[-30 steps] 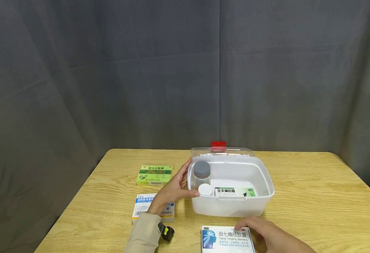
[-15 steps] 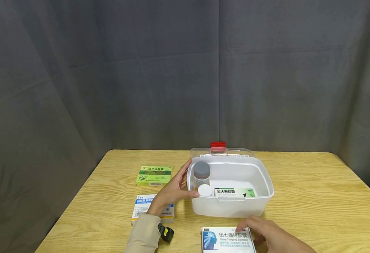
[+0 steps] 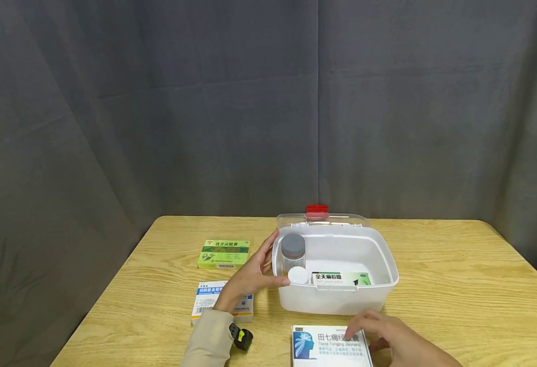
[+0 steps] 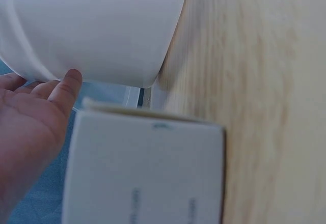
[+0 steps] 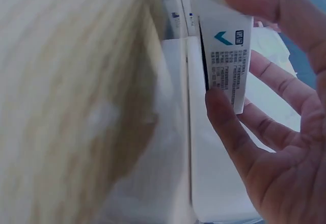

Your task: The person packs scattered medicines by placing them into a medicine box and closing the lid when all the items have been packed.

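Observation:
A white plastic medicine case [image 3: 332, 300] stands with its clear lid [image 3: 346, 220] swung back. My left hand [image 3: 250, 278] rests on its left end, thumb at the front rim and fingers fairly straight along the side wall. Inside are a grey-capped bottle [image 3: 293, 251], a white round cap [image 3: 298, 275] and a green-and-white medicine box [image 3: 340, 279]. In front of the case, my right hand [image 3: 394, 339] holds a white-and-blue medicine box [image 3: 328, 349] by its right end. The right wrist view shows thumb and fingers on both sides of that medicine box [image 5: 226, 56].
Left of the case, a green medicine box [image 3: 224, 254] lies on the wooden table [image 3: 456, 285]. A blue-and-white medicine box [image 3: 204, 300] sits partly hidden under my left wrist. A dark curtain [image 3: 250, 102] hangs behind. The lid carries a red latch [image 3: 317, 211].
My right hand has shifted slightly rightward and the medicine box's far edge has come up a little in view. The left hand and case have stayed in place.

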Available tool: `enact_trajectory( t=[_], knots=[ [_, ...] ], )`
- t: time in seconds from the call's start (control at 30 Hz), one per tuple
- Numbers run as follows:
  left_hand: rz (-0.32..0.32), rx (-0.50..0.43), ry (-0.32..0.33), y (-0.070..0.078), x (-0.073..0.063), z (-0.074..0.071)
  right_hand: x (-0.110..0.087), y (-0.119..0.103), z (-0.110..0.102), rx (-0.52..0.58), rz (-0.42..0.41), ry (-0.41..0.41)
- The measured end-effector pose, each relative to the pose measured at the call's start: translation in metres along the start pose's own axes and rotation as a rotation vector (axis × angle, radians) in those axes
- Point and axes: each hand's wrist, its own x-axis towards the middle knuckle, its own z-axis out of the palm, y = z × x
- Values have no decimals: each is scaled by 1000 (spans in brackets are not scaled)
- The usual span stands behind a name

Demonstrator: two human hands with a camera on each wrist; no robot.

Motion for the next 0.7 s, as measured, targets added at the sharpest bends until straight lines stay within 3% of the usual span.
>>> enact_trajectory(
  t=[0.23,0.7],
  knots=[
    [6,-2,-4,-1,0,0,-3,-10,-2,-96,-52,26],
    [26,-27,-10,-2,0,0,-11,-38,-7,-112,-96,73]
  ],
)
